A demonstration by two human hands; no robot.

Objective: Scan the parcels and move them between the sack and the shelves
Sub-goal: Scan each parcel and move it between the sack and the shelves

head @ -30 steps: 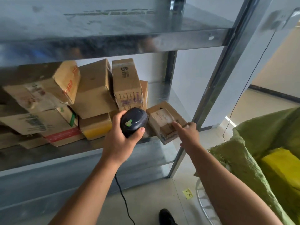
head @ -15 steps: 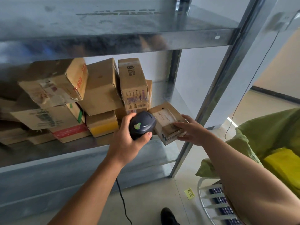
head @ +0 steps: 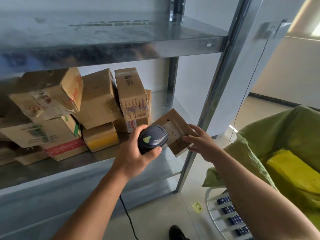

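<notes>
The left hand (head: 136, 160) is gripping a dark scanner (head: 153, 138), with the thumb wrapping round its side. The scanner is pointing at a small parcel (head: 174, 134) just in front of it. The right hand (head: 200, 144) is holding that parcel by its right edge, with the fingers curling round it. The small parcel is sitting tilted at the right end of the shelf (head: 78, 170), and I cannot tell if it is resting on the metal or being lifted. It is a flat brown cardboard box with a pale label facing up, and it is looking a bit scuffed. Other parcels (head: 97, 101) are piling up on the shelf to the left, so I am guessing some sorting is done. The green sack (head: 277, 135) on the right is holding a yellow parcel (head: 290, 172), so more work is probably waiting
</notes>
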